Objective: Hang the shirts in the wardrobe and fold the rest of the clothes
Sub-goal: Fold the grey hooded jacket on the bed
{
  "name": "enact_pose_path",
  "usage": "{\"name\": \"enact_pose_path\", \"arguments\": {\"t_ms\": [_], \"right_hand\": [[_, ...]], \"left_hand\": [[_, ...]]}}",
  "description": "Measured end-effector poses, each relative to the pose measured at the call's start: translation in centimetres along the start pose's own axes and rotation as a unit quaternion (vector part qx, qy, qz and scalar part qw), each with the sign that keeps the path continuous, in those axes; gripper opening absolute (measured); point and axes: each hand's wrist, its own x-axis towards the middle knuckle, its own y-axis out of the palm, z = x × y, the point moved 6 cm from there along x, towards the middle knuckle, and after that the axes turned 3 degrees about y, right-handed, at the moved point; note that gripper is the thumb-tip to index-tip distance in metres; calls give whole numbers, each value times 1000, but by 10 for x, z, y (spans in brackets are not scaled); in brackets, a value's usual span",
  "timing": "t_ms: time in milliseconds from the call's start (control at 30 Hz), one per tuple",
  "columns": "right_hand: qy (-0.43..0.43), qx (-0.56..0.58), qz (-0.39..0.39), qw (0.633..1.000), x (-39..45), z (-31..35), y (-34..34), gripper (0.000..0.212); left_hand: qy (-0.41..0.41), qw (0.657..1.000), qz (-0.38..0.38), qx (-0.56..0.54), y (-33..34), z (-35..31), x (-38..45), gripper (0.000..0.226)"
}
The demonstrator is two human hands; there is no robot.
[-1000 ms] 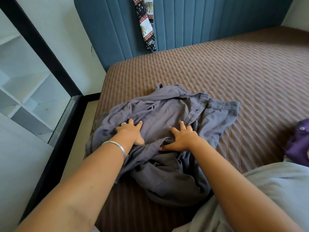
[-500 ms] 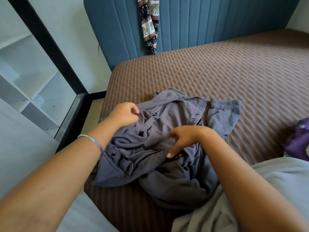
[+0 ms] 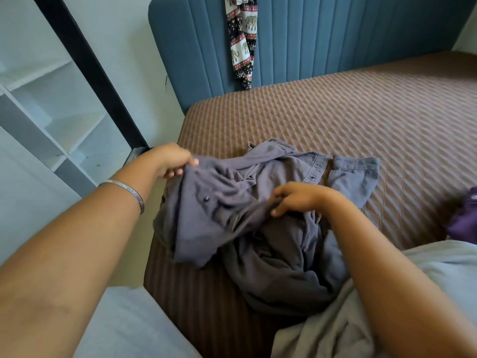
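Observation:
A crumpled grey-purple button shirt lies on the near left part of the bed. My left hand, with a silver bangle on the wrist, grips the shirt's left edge and lifts it off the mattress toward the bed's side. My right hand pinches a fold of the same shirt near its middle, by the button placket. The collar lies flat at the far right of the shirt.
A patterned elephant-print cloth hangs over the blue headboard. A purple garment lies at the bed's right edge. White shelves and a black frame stand to the left. Light grey clothing covers the near foreground.
Both hands went from pressing flat on the shirt to gripping it. My left hand has pulled the left side of the shirt up and outward to the left.

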Motion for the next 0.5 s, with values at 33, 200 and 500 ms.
{"name": "enact_pose_path", "arguments": {"t_ms": [33, 200, 500], "right_hand": [[26, 32, -90, 995, 0, -9, -17, 23], [126, -15, -369, 921, -13, -19, -35, 40], [-85, -92, -137, 983, -1, 40, 20, 58]], "left_hand": [[27, 994, -51, -97, -6, -8, 1, 14], [116, 962, -94, -229, 3, -29, 3, 30], [7, 903, 229, 364, 90, 5, -35, 69]]}}
